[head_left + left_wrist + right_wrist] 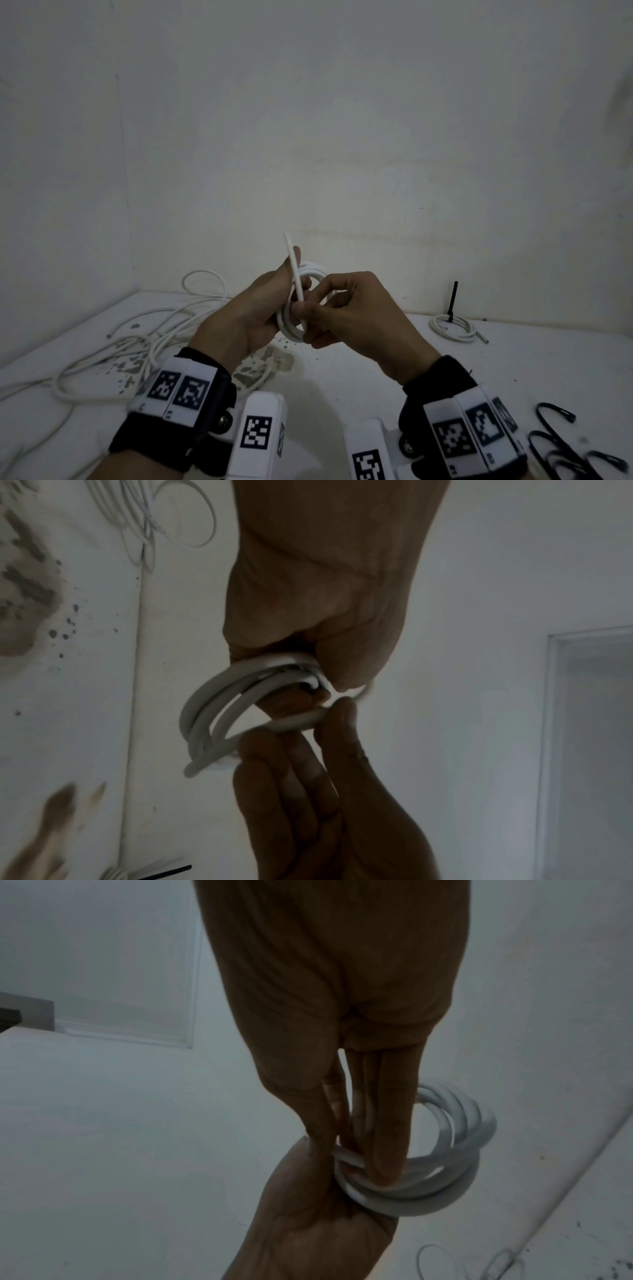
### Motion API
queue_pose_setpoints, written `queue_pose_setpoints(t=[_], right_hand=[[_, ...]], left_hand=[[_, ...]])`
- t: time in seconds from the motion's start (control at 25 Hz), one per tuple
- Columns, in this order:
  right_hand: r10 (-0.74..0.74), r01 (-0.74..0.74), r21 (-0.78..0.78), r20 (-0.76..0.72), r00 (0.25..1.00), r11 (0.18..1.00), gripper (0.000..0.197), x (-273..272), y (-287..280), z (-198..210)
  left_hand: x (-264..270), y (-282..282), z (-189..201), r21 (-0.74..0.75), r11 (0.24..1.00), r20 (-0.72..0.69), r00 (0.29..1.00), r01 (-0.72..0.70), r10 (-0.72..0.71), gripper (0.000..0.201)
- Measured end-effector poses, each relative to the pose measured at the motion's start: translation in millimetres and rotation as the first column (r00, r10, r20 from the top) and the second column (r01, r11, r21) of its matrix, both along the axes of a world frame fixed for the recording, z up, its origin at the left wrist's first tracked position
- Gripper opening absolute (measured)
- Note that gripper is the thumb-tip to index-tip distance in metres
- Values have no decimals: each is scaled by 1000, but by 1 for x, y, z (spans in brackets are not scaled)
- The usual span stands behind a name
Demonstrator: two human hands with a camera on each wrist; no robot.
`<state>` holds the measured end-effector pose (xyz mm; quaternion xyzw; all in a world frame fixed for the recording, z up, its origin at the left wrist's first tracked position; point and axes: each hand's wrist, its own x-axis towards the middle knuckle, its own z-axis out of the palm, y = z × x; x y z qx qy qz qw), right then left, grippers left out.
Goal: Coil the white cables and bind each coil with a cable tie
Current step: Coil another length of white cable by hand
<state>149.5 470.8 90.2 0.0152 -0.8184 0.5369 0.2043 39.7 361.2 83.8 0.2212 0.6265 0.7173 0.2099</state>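
White wall and a white, stained table (376, 359) are filling the background, and you are holding your work in the air in front of you, above the table.

Your left hand (260, 308) is gripping the white coil (291, 329), with the fingers curled round its bundled turns. Your right hand (346, 311) is pinching at the same place on the coil, thumb and fingers closed at the bottom of a white strip (295, 274), which I judge to be the cable tie. This strip is standing almost upright, its long axis going from the pinch up and slightly to the left, with the free tip pointing at the wall. The coil is standing on its edge, with its opening facing mostly to the sides.

Going outward, one bound coil (452, 327) is already lying far right on the table, with a black tie (452, 301) sticking straight up from it. Near your right wrist, some black ties (561, 442) are waiting. On the left, the loose white cables (144, 339) are lying tangled and not yet coiled.

So, as I judge it, one coil is finished, the second one is coiled and you are binding it, and several cables are left. I cannot tell if the tie is already locked.
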Motion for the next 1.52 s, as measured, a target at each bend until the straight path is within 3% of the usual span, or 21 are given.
queue_pose_setpoints(t=[0.32, 0.56, 0.64, 0.72, 0.8, 0.88, 1.04, 1.24, 1.36, 1.44, 1.52], right_hand=[[-148, 151, 31, -88, 985, 988, 27, -8, -8, -11], [-68, 66, 115, 8, 998, 991, 23, -5, -3, -8], [-107, 113, 104, -56, 993, 988, 16, 1, 3, 1], [-233, 267, 154, -209, 950, 951, 25, 3, 14, 6], [-259, 344, 328, -276, 926, 880, 45, 2, 23, 5], [-235, 317, 421, -236, 943, 850, 44, -4, 28, -1], [-238, 284, 439, -158, 958, 852, 33, -6, 38, -6], [-26, 30, 244, -21, 999, 969, 29, 5, 39, 1], [-9, 8, 110, 9, 1000, 994, 20, 2, 37, -2], [-2, 6, -56, 69, 998, 998, 16, -2, 34, -6], [95, -54, -241, 162, 982, 969, 16, -5, 30, -6]], left_hand=[[4, 4, 5, 192, 981, 189, 981, 5, -42, 62], [2, 9, -1, 12, 990, 95, 986, -138, 136, 62], [5, 8, 2, -36, 986, 37, 986, -164, 165, 59], [8, 6, 5, -39, 995, 36, 995, -92, 93, 59], [11, 6, 4, -82, 997, 40, 999, 5, -2, 60], [11, 7, 2, -92, 992, 47, 996, 85, -81, 60], [16, 4, 4, -103, 988, 85, 991, 113, -104, 62], [26, 1, 14, -173, 984, 25, 999, 31, -27, 74], [29, 4, 14, -178, 980, -68, 995, -86, 75, 82], [30, 6, 13, -196, 971, -94, 988, -140, 124, 87], [29, 6, 13, -199, 962, -103, 980, -189, 171, 88]])
